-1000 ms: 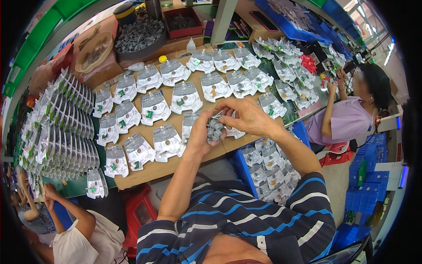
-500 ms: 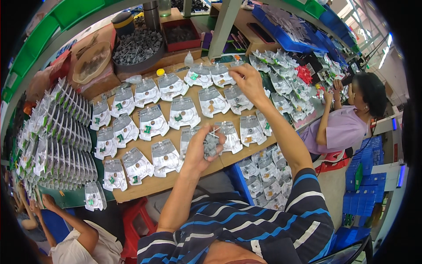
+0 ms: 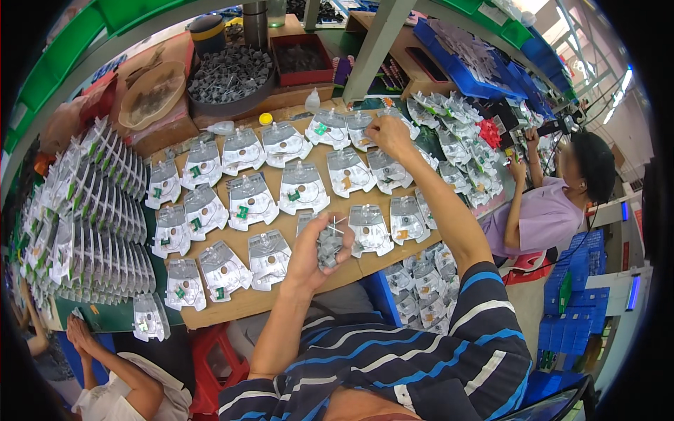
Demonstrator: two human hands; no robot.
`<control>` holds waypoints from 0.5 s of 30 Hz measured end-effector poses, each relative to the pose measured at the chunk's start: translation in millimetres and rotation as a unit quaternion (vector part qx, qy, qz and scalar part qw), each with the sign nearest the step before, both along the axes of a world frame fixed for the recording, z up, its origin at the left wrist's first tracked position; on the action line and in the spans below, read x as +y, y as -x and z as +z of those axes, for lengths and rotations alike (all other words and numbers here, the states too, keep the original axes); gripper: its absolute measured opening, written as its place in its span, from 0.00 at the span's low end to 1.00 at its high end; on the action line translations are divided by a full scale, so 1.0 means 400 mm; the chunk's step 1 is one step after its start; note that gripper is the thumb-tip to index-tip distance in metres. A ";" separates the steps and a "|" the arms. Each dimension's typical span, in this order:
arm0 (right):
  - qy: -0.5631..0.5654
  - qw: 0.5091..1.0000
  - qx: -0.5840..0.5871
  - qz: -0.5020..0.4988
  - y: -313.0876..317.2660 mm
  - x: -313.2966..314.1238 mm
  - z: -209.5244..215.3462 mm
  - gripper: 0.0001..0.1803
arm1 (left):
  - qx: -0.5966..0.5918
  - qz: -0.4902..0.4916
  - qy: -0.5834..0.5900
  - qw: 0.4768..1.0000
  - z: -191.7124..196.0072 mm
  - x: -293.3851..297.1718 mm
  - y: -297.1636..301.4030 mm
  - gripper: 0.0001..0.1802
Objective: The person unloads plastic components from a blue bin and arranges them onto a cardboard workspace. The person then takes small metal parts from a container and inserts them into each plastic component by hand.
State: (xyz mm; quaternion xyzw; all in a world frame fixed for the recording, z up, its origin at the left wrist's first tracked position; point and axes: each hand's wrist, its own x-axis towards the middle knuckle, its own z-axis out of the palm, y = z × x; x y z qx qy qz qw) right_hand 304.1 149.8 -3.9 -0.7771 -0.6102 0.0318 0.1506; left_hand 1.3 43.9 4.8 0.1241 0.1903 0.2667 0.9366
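Note:
My left hand is cupped around a clump of small grey plastic parts, some with thin metal pins sticking out. Beneath it lies a partly covered clear-and-white plastic housing. At the back row of the board my right hand has its fingertips pinched together over the lower right part of another housing. Whatever those fingertips hold is hidden. More such housings stand around both hands in rows, several with a green piece inside, such as the housing in the middle row.
Stacked housings rise at the left. A round tub of grey parts, a red tray and a small squeeze bottle stand behind. A blue bin sits below the front edge. A co-worker works at the right, another lower left.
My right hand has shifted a little left, over the housing's lower part. My left hand still cups the grey parts. The view has shifted slightly, and the lower-left co-worker's hands have come together.

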 end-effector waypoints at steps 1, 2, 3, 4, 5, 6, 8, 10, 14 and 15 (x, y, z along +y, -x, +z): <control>0.017 1.000 -0.003 0.006 0.007 0.003 0.008 0.11 | 0.012 0.010 0.006 1.000 0.000 -0.005 0.006 0.23; 0.033 0.999 -0.006 0.012 0.010 0.002 0.018 0.12 | -0.003 0.014 -0.002 1.000 -0.005 -0.006 0.006 0.25; 0.027 0.999 -0.035 0.016 0.008 -0.006 0.031 0.13 | -0.018 0.018 -0.010 1.000 -0.008 -0.003 0.000 0.26; -0.046 0.995 -0.070 0.046 0.008 -0.024 0.039 0.16 | -0.008 0.016 -0.022 1.000 0.008 -0.004 0.001 0.28; -0.095 0.992 -0.033 0.077 0.039 -0.037 0.056 0.16 | -0.012 0.021 -0.032 0.999 0.015 -0.003 0.004 0.28; -0.143 0.984 0.005 0.106 0.067 -0.062 0.076 0.15 | -0.017 0.025 -0.042 0.999 0.018 -0.006 0.007 0.29; 0.001 0.966 0.221 0.136 0.173 -0.145 0.168 0.15 | -0.016 0.033 -0.062 0.997 0.011 -0.003 0.013 0.30; 0.142 0.884 0.410 0.174 0.245 -0.221 0.200 0.15 | -0.007 0.035 -0.067 0.997 0.003 -0.004 0.014 0.29; 0.143 0.873 0.416 0.209 0.323 -0.318 0.242 0.11 | 0.006 0.038 -0.076 0.996 0.001 -0.019 0.001 0.27; 0.141 0.870 0.427 0.204 0.328 -0.325 0.242 0.11 | -0.001 0.037 -0.080 0.996 0.002 -0.022 -0.001 0.26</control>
